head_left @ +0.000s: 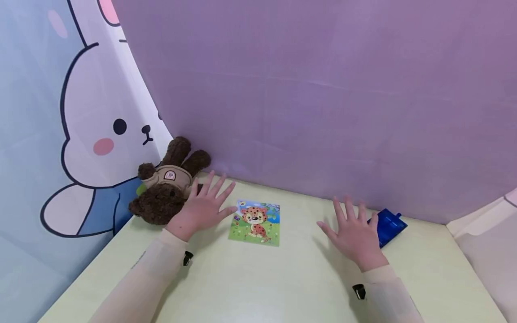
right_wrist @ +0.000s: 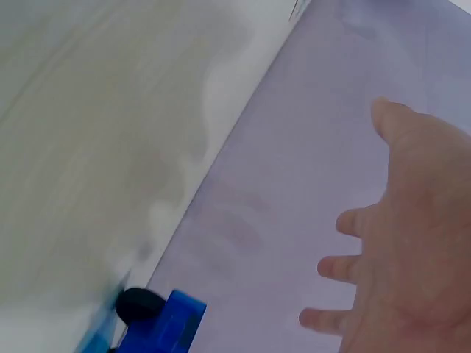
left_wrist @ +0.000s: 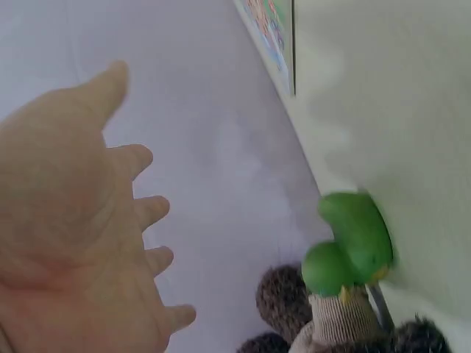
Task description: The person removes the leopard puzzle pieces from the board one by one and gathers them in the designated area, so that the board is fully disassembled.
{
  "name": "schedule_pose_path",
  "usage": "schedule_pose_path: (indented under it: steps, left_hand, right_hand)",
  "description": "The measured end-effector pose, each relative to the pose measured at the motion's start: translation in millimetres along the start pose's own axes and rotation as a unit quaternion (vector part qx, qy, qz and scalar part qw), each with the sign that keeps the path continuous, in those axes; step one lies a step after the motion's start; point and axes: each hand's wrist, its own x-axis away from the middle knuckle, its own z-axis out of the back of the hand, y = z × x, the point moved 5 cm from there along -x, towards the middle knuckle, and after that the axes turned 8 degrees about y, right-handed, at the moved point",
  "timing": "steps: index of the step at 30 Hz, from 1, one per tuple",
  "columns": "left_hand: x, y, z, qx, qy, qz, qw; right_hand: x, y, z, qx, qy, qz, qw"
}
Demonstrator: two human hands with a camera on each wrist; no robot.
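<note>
My left hand hovers over the left part of the table, fingers spread, holding nothing. Partly behind it lies a dark brown teddy bear in a beige top. Just right of that hand is a square picture card with a spotted cartoon leopard. In the left wrist view, a green rounded thing sits against the bear; its kind is unclear. My right hand is also spread and holds nothing. Its fingers partly cover a shiny blue object, which shows a black round part in the right wrist view.
The pale table meets a purple cloth along its back edge. At the left hangs a light blue cloth with a cartoon rabbit. A whitish panel borders the table at the right.
</note>
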Motion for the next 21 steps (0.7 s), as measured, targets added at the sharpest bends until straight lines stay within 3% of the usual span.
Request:
schedule_pose_path:
  steps: [4,7,10,16,21]
  left_hand:
    - [1.0,16.9,-6.6,0.004,-0.009,-0.043,0.9990]
    - [3.2,33.5,-13.1,0.005,-0.018,-0.087,0.9960]
    - [6.1,48.5,-20.6,0.010,-0.038,-0.113,0.9929]
    - [14.2,72.9,-32.3,0.015,-0.063,-0.135,0.9887]
    - [14.6,84.8,-35.8,0.000,-0.058,-0.153,0.9865]
  right_hand:
    - [-9.4,-16.0,-2.0,-0.018,0.026,0.027,0.9991]
    - [-21.4,-34.9,-3.1,-0.066,0.028,0.046,0.9964]
    - [-36.4,-58.5,-3.7,-0.130,0.009,0.060,0.9897]
    - [-61.3,-101.3,-18.1,-0.236,-0.040,0.064,0.9689]
    - [-78.9,-131.0,-38.8,-0.328,-0.090,0.054,0.9389]
